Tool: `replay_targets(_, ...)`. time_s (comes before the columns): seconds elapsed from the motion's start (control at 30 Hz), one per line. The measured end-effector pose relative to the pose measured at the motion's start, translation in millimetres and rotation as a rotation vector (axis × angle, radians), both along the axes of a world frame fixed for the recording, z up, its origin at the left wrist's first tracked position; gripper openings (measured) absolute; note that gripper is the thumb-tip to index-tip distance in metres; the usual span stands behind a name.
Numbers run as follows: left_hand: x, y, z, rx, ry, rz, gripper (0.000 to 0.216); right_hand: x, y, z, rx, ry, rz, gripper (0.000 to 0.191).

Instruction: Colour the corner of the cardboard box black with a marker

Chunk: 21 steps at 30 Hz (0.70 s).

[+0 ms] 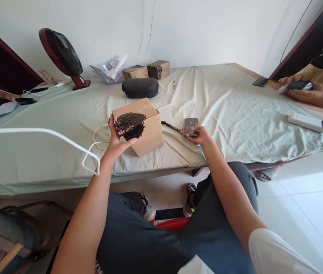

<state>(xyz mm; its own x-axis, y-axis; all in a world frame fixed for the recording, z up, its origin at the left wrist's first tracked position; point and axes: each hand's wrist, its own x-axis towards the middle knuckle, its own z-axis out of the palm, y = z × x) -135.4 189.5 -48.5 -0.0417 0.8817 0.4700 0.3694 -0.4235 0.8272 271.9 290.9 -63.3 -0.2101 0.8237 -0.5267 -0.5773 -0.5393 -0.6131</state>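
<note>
Looking down in the head view, we have our left hand [116, 143] spread wide, thumb and fingers gripping the left side of a black-marked box [151, 131] near the cloth's [235, 110] front edge; cannot tell if it is lifted. Our right hand [202, 137], fingers curled, holds a phone [190, 123] right of the box. Pen [171, 126] between the two. Dark case [140, 88] behind the box.

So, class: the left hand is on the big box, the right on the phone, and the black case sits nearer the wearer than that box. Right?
Not nearer: the head view shows the black case farther away, beyond the big box. The rest stands.
</note>
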Motion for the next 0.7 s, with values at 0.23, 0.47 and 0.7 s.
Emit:
replay_targets(0.23, 0.8, -1.0, -0.9, -0.010, -0.034, -0.011, 0.150, -4.6, 3.7, -2.6, -0.025, -0.018, -0.024, 0.059)
replay_targets(0.47, 2.2, -3.0, 1.1, -0.009, -0.030, -0.019, 0.149, -4.4, -0.3, 1.7, -0.019, 0.001, -0.026, 0.058)
replay_targets(0.7, 4.0, -3.7, 2.8, -0.012, -0.042, -0.013, 0.149, -3.9, -0.3, 4.2, -0.031, 0.020, -0.033, 0.048)
